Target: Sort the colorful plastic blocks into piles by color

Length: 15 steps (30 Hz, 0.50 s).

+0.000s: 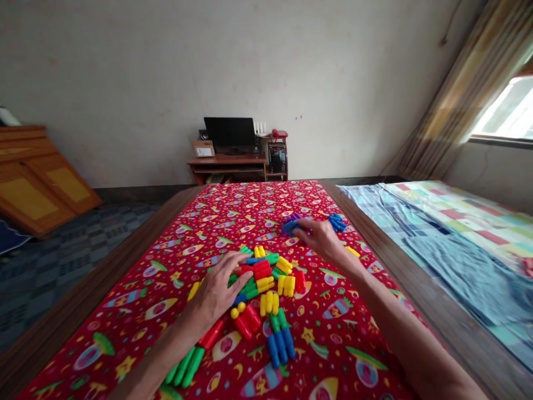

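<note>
My left hand (220,284) rests over the left side of a loose pile of plastic building blocks, its thumb and fingers apart. Under and beside its fingertips are a red block (262,269) and green blocks (250,289); what the palm covers is hidden. Farther up the cloth, my right hand (322,238) pinches a blue block (290,226) between thumb and fingers. Purple blocks (295,216) lie right around that hand. Just beyond it sits a cluster of blue blocks (337,222). A yellow block (352,251) is partly hidden by my right wrist.
A red patterned cloth (333,311) covers the wooden table (370,233). Joined blue blocks (281,347) and green blocks (187,366) lie near the front. A bed (453,261) stands to the right; a desk with a monitor (230,133) is against the wall.
</note>
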Tool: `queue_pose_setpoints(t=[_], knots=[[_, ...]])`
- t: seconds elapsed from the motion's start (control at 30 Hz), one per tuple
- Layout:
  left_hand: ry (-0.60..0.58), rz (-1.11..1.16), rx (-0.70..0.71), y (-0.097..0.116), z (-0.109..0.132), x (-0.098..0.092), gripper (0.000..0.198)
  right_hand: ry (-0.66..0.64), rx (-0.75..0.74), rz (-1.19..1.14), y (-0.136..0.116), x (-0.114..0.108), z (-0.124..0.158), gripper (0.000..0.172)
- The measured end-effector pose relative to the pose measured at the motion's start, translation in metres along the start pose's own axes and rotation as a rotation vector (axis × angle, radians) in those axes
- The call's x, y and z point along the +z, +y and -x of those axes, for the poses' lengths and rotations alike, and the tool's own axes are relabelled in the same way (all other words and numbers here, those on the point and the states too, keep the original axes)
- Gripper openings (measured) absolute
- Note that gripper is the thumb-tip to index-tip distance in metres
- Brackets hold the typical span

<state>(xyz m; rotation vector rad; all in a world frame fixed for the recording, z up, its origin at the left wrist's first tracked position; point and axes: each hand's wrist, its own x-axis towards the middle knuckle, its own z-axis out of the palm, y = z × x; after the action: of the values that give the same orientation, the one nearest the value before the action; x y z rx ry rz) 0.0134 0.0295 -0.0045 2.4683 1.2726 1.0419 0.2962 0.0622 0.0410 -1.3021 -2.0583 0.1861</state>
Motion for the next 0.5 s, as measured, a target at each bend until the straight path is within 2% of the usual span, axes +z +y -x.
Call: queue_pose_setpoints(t=[0.07, 0.1, 0.17, 0.23, 0.3, 0.4, 0.5], knots=[[-0.004, -0.082, 0.042, -0.012, -0.001, 0.001, 0.037, 0.216, 0.265, 0.196, 0.045, -0.019, -0.003, 0.03], [-0.027, -0.113, 0.052, -0.019, 0.0, 0.003, 0.039, 0.28, 0.391, 0.287, 0.067, -0.026, -0.002, 0.032], [-0.088, -0.158, 0.059, -0.032, 0.002, 0.009, 0.042, 0.277, 0.584, 0.421, 0.106, -0.034, 0.004, 0.035], [-0.144, -0.194, 0.069, -0.043, 0.006, 0.015, 0.041, 0.238, 0.683, 0.49, 0.133, -0.034, 0.015, 0.037], [-0.175, -0.211, 0.068, -0.049, 0.008, 0.02, 0.04, 0.165, 0.7, 0.498, 0.149, -0.029, 0.024, 0.038], [-0.195, -0.172, 0.035, -0.05, 0.007, 0.02, 0.039, 0.071, 0.612, 0.438, 0.156, -0.021, 0.03, 0.039], [-0.188, -0.098, -0.019, -0.047, 0.003, 0.016, 0.035, 0.089, 0.545, 0.39, 0.154, -0.023, 0.028, 0.038]])
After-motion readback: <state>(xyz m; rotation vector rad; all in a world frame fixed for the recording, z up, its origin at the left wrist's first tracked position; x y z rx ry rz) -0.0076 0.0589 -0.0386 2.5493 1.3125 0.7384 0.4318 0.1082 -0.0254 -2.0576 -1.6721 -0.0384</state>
